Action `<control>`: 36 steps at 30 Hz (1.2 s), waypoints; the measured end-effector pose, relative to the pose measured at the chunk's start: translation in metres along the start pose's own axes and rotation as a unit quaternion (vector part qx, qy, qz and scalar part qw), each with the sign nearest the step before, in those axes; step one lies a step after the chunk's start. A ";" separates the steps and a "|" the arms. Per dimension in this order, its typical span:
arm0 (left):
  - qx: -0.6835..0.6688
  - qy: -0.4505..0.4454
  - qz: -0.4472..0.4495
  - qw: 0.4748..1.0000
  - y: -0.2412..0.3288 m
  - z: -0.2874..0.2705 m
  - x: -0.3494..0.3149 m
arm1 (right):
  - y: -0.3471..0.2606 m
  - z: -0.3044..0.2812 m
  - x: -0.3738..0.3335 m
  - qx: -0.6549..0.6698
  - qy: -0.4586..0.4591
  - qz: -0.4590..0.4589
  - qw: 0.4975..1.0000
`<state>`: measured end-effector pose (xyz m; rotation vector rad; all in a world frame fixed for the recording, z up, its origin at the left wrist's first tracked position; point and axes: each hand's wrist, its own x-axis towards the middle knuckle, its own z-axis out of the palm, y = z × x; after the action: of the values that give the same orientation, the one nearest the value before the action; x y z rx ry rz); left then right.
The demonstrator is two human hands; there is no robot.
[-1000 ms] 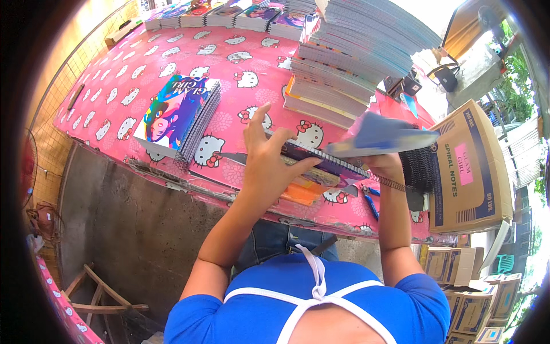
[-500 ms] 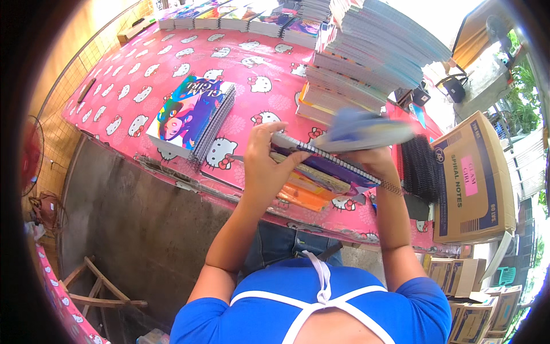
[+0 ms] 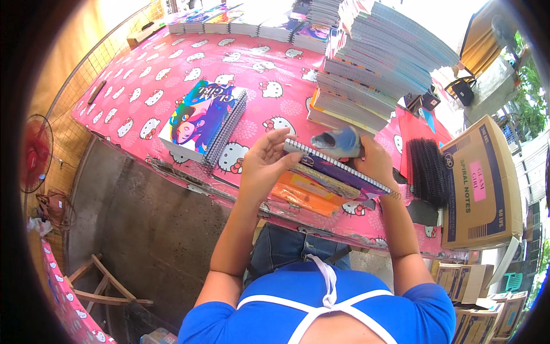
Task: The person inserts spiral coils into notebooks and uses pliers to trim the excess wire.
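A spiral notebook (image 3: 335,166) stands tilted over the table's near edge, its white binding edge up and a loose wire coil end poking from its right end. My left hand (image 3: 266,160) grips its left end between the thumb and fingers. Behind the binding, my right hand (image 3: 376,160) is closed round a blue-grey rounded thing (image 3: 338,142) with a dark opening; I cannot make out its kind. Below the notebook lie a yellowish bundle (image 3: 325,182) and an orange packet (image 3: 303,193), partly hidden by it.
A stack of spiral notebooks (image 3: 203,123) lies to the left on the pink patterned tablecloth (image 3: 258,66). Tall notebook piles (image 3: 372,74) rise behind my hands. Black wire coils (image 3: 427,172) and a large cardboard box (image 3: 484,183) stand at the right. A fan (image 3: 37,152) is far left.
The blue-grey thing, smeared across my right hand before, has swung to the left of it, and the hand's fingers now show. My left hand keeps its hold. The whole view has shifted slightly.
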<state>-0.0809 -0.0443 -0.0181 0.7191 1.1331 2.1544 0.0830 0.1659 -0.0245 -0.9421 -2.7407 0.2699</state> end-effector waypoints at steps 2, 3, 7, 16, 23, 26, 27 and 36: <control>0.045 -0.045 0.058 0.996 0.006 0.004 0.008 | 0.017 0.007 -0.013 0.042 -0.005 -0.031 0.999; 0.107 -0.069 0.131 0.983 0.008 0.006 0.014 | 0.023 0.012 -0.024 0.064 -0.007 -0.043 0.997; 0.278 0.070 0.412 0.865 0.083 0.040 -0.014 | 0.047 -0.022 -0.085 0.027 0.091 -0.029 0.995; 0.449 -0.156 0.247 0.844 0.015 0.056 -0.062 | 0.083 0.005 -0.183 -0.064 0.067 0.056 0.994; 0.384 -0.098 0.326 0.858 -0.018 0.056 -0.060 | -0.018 -0.048 -0.156 0.272 0.075 -0.072 0.957; 0.405 -0.112 0.332 0.844 -0.015 0.059 -0.058 | -0.040 -0.051 -0.145 0.281 0.101 -0.126 0.946; 0.403 -0.113 0.327 0.847 -0.015 0.059 -0.057 | -0.043 -0.050 -0.141 0.263 0.114 -0.132 0.949; 0.380 -0.099 0.372 0.841 -0.008 0.052 -0.050 | -0.041 -0.035 -0.143 0.731 -0.251 0.115 0.623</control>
<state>-0.0093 -0.0484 -0.0083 1.9618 1.8171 2.0455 0.1789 0.0486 -0.0035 -0.6078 -1.5348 2.5270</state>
